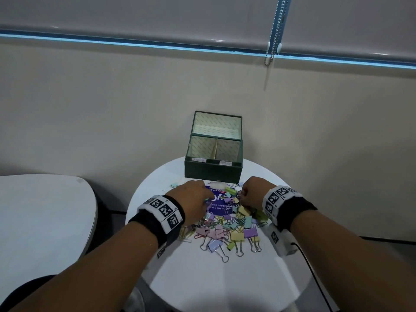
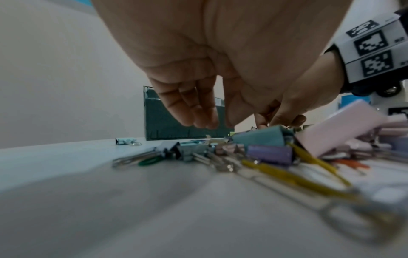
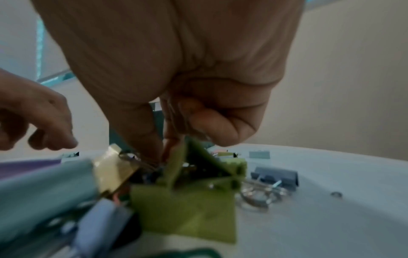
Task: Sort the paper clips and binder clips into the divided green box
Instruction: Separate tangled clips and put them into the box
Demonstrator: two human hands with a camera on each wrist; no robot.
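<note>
A dark green box [image 1: 212, 173] stands open at the back of the round white table [image 1: 213, 280], its two labelled front compartments holding nothing. Pastel binder clips and paper clips lie in a pile [image 1: 227, 228] in front of it. My left hand [image 1: 208, 200] hovers over the pile's left side, and its fingers [image 2: 194, 113] hang loose and hold nothing. My right hand [image 1: 242, 197] is on the far right of the pile. Its thumb and forefinger [image 3: 164, 153] pinch a thin orange paper clip [image 3: 171, 144] between a yellow and a green binder clip [image 3: 187, 206].
A blue-purple printed card [image 1: 219, 209] lies under the pile. One small teal clip [image 1: 174, 185] sits apart at the left of the box. A second white table [image 1: 40, 217] stands at the left, a wall close behind. A black cable [image 1: 313, 269] runs off the right edge.
</note>
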